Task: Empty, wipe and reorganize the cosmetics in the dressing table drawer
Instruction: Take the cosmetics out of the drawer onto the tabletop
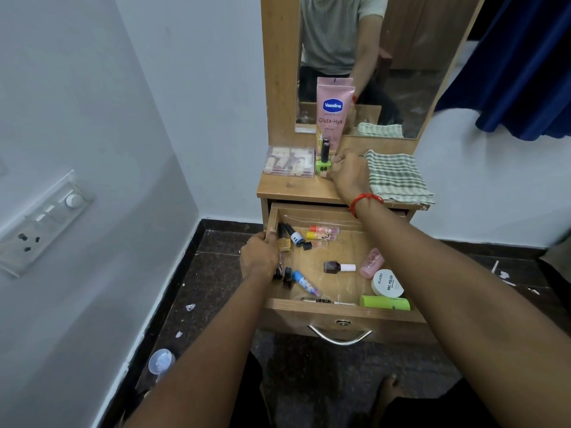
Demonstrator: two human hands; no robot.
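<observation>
In the head view, the left grip [259, 257] clenches the side wall of the open drawer [293, 319], likely to steady it during emptying. The right grip [347, 169] is up on the surface [287, 188], fingers curled against a green bottle [323, 168] just left of it; I cannot tell whether it pinches or only touches. The checked cloth [397, 177] lies just right of that grip, handy for wiping. Most cosmetics, including a nail polish [332, 267] and a white jar [387, 284], lie in the drawer, between the two grips and nearer the camera.
</observation>
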